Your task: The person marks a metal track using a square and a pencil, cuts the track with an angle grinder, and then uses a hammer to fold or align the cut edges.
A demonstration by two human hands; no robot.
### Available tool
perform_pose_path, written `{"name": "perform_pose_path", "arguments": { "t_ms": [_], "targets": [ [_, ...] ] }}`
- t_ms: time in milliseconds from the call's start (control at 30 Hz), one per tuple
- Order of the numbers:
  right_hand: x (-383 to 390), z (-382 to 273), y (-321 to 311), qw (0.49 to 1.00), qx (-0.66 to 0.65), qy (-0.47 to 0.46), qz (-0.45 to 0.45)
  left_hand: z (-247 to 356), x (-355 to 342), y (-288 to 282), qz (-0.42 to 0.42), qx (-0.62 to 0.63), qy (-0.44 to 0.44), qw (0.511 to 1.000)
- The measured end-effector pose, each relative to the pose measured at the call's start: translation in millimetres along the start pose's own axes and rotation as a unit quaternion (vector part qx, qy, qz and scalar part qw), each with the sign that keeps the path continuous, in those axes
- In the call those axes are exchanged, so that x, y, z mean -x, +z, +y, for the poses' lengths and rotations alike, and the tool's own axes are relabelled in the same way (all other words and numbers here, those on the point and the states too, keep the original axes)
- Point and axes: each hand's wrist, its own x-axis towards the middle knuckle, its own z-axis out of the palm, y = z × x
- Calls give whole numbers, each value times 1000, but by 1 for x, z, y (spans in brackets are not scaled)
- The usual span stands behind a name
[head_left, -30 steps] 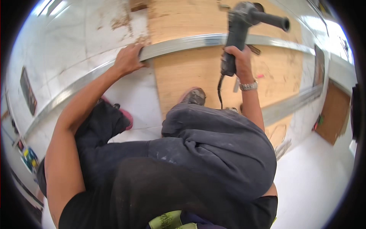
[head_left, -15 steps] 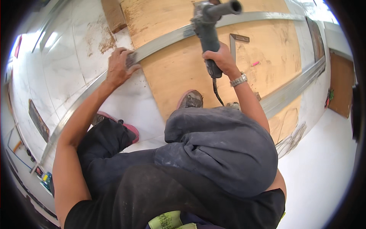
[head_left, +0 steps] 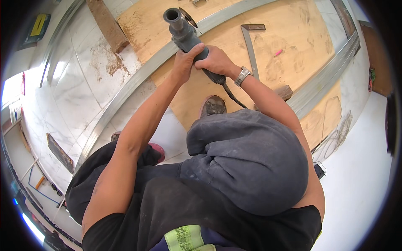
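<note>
My left hand (head_left: 187,62) and my right hand (head_left: 214,62) both grip a dark angle grinder (head_left: 183,38) with a side handle pointing up and a cord trailing toward my legs. Its thin disc (head_left: 188,16) is just above a long silver metal channel (head_left: 116,101) lying across the plywood sheet (head_left: 299,48) and white marble-look tiles. My right hand is on the grinder's rear body; my left is farther forward, beside it. A metal square (head_left: 251,52) with a dark stock and a pink marker (head_left: 278,52) lie on the plywood to the right.
A dirty wooden plank (head_left: 104,23) lies upper left, a wood block (head_left: 284,93) near my right forearm. More metal channels (head_left: 322,79) run along the right. A dark flat piece (head_left: 59,152) and assorted tools are at left; looped wire (head_left: 339,129) lies at right.
My left hand has left the metal channel and now grips the grinder. The grinder has moved leftward in my right hand, and the view has shifted.
</note>
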Motion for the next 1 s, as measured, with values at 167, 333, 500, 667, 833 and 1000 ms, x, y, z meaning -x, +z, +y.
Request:
{"name": "perform_pose_path", "arguments": {
  "t_ms": [167,333,500,667,833,1000],
  "targets": [
    [-5,3,-1,1000,-14,28,2,-1,-11,1,5,-28,-1,1000],
    [-5,4,0,1000,-2,12,10,-5,-11,-1,13,-22,2,1000],
    [-5,3,1,1000,-2,24,2,-7,-12,-3,21,-27,-2,999],
    [-6,4,1,1000,-9,28,-6,-7,-11,-2,34,-35,4,999],
    [-9,7,3,999,-25,36,-6,-4,-8,3,33,-25,22,999],
    [-11,8,4,999,-37,31,-10,-1,-6,6,41,-28,25,998]
  ]
}}
